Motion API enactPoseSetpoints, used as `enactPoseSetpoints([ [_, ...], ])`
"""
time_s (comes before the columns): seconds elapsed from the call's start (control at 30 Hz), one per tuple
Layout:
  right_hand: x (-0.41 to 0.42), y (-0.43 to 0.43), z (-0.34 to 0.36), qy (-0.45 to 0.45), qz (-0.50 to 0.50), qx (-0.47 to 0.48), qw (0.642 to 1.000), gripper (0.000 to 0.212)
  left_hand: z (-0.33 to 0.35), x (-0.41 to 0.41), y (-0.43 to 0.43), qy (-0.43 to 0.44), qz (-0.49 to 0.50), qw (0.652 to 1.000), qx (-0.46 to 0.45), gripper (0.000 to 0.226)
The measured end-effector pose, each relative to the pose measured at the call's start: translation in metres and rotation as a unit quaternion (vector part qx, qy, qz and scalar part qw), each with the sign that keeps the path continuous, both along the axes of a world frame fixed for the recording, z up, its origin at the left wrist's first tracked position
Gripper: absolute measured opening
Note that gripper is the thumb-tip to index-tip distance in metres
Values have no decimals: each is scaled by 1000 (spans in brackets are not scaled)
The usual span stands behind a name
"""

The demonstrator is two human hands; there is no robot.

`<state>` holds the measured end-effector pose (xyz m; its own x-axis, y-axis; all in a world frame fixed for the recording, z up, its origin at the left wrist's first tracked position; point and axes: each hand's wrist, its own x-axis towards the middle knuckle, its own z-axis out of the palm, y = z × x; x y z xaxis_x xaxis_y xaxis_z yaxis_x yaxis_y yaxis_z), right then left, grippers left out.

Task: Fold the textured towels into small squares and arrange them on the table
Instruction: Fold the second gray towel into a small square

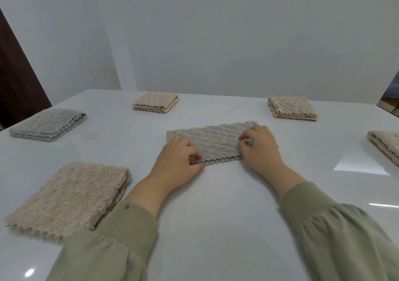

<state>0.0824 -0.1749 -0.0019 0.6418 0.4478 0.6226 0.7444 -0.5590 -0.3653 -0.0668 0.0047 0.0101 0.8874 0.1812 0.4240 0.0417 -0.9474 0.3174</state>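
Pinching the grey towel at its near scalloped edge, left hand and right hand each close fingertips on a corner at mid-table. Looks soft, light and floppy; the corners are the place to hold it for the next fold. Nearer left of it lies a beige square; beyond it, folded squares wait.

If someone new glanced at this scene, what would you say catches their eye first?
Probably the two hands at the centre: the left hand and right hand pinch the near corners of a grey towel folded into a strip. Next, the folded towels ringing it on the white table, the largest-looking a beige towel at near left.
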Motion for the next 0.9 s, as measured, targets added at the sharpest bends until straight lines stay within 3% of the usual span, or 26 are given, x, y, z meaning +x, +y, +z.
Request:
enactPoseSetpoints([
  [0.13,-18,12,1,-5,115,-75,991,8,-4,1,2,2,2,1000,13,11],
  [0.27,-19,11,3,-13,130,-104,986,15,-5,1,3,-19,-3,1000,6,5],
  [0.4,-21,10,6,-23,147,-102,984,5,-2,1,2,-60,-21,998,15,3],
  [0.6,-24,9,5,-36,143,-132,980,5,0,-1,0,35,-43,998,18,8],
  [0.73,-27,11,4,-41,141,-134,980,21,1,0,0,39,-36,998,13,7],
  [0.9,-25,4,4,10,78,-116,990,20,-2,1,2,36,-37,999,0,10],
])
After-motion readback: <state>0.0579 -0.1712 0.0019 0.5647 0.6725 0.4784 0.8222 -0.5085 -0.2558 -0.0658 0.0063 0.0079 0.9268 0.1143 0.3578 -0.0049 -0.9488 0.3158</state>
